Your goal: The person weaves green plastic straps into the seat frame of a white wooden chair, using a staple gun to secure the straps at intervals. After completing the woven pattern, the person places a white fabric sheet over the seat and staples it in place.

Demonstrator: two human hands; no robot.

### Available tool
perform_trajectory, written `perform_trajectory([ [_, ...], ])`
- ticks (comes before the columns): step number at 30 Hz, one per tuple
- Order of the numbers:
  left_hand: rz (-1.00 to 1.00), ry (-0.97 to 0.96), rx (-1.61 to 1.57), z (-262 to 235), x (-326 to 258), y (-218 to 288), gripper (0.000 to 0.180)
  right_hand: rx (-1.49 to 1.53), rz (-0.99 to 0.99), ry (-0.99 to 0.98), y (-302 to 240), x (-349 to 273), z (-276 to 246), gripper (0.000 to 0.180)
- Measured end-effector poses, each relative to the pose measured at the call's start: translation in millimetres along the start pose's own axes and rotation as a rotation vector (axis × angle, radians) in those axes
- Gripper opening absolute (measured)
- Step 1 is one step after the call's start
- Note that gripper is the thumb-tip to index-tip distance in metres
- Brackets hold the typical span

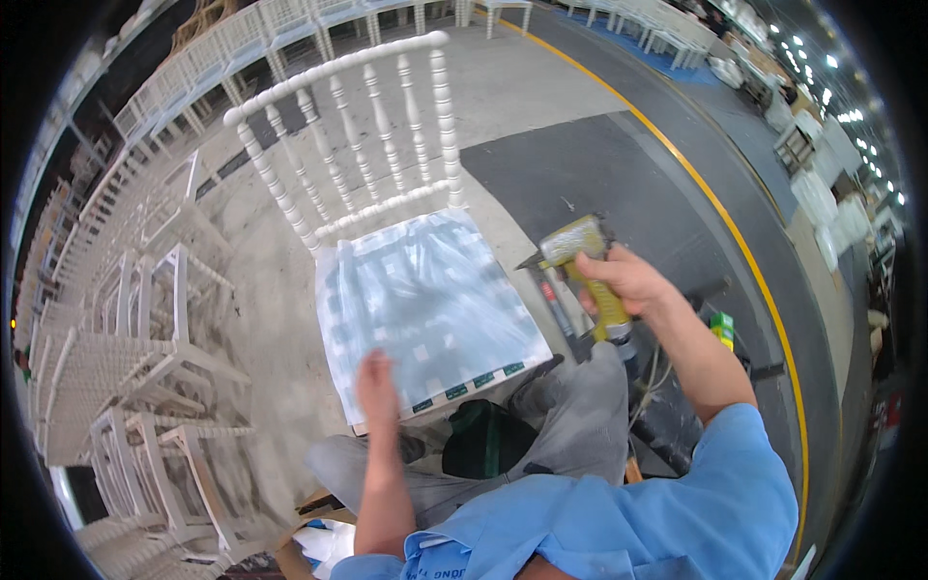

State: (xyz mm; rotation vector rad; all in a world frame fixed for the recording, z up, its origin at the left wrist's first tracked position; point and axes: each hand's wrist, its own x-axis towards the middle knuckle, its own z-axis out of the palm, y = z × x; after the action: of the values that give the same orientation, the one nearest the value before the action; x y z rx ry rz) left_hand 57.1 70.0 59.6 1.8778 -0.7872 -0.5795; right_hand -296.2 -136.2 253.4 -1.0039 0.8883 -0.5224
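A white chair (385,138) with a turned-spindle back stands in front of me. Over its seat lies a pale blue, translucent sheet (425,285), wrinkled, with a white and dark green pattern along the near edge. My left hand (376,387) is smeared by motion above the near left part of the seat, and its fingers cannot be made out. To the right of the seat, my right hand (626,278) is wrapped round the grip of a yellow air staple gun (572,240). The gun's nose points left, toward the chair, apart from the sheet.
White chairs and frames (184,338) crowd the left side, with more chairs (251,39) in rows behind. A red-and-grey tool (556,304) lies below the gun. A green-and-yellow box (722,329) and a hose sit at right. An open cardboard box (290,553) stands lower left.
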Motion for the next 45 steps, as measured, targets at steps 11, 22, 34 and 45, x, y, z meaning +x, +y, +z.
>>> perform_trajectory([
  [11, -0.384, -0.977, -0.963, 65.9, -174.1, 161.6, 0.059, 0.536, -0.050, -0.093, 95.6, -97.3, 34.7, 0.057],
  [22, -0.447, -1.479, -1.015, 81.0, -206.7, 221.7, 0.080, 0.164, -0.227, 0.081, 113.6, -124.5, -22.2, 0.073],
  [34, -0.681, -1.088, -0.930, 104.2, -190.7, 166.9, 0.057, -0.864, 0.586, 1.480, 250.7, -290.8, -238.2, 0.027],
  [45, -0.587, -1.143, -0.896, 109.8, -187.5, 167.8, 0.068, -0.697, -0.446, 1.012, 152.5, -215.5, -87.9, 0.023],
])
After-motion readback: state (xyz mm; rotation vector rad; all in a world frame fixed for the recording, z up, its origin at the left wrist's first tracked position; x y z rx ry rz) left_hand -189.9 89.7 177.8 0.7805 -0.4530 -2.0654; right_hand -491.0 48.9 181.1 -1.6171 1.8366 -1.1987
